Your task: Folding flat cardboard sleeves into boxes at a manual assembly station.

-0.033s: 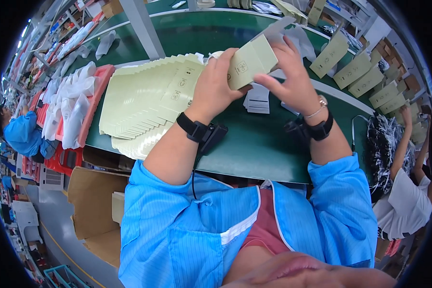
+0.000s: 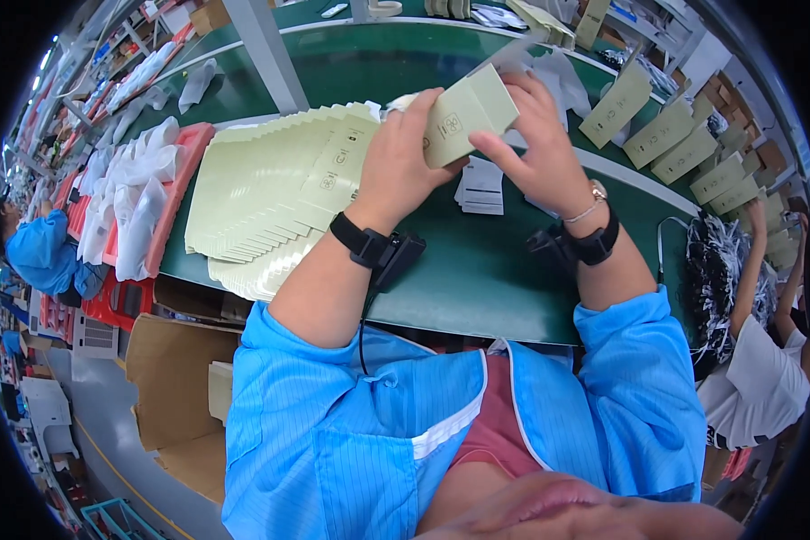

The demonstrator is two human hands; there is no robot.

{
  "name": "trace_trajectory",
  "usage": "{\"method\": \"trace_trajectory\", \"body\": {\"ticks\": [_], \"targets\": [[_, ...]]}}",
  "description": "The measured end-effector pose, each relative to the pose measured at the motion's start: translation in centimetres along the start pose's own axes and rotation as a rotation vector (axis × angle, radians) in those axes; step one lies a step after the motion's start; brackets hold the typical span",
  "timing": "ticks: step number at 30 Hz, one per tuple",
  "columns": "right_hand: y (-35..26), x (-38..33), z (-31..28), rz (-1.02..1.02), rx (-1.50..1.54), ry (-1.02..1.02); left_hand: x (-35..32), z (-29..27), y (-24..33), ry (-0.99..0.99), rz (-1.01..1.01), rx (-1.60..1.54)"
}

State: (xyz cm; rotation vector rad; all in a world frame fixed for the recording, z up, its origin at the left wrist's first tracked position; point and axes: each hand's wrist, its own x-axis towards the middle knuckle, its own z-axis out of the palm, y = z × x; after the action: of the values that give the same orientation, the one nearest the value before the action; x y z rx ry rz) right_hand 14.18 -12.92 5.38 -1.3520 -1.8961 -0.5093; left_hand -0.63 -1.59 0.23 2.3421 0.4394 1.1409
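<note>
One pale-green box, left hand clasping it; right hand at box's right end, can't tell its grip; flattened cartons left of box.

A green table curves away beneath the left grip and the right grip, and a grey metal post rises just beyond the left one. Well off to the left of that grip, I can see bright strip lights, with a smooth grey, yellow-marked floor lower down on the same side. Past the right grip, farther back, metal shelving stands near brown cartons.
</note>
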Motion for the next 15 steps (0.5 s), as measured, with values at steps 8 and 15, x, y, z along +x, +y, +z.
{"method": "trace_trajectory", "body": {"ticks": [8, 15], "targets": [[12.5, 2.5, 2.0, 0.293, -0.061, 0.194, -0.1, -0.9, -4.5, -0.078, -0.233, 0.605], [15.3, 1.3, 3.1, 0.24, -0.357, 0.277, 0.4, -2.3, -5.1, -0.304, -0.501, 0.619]]}}
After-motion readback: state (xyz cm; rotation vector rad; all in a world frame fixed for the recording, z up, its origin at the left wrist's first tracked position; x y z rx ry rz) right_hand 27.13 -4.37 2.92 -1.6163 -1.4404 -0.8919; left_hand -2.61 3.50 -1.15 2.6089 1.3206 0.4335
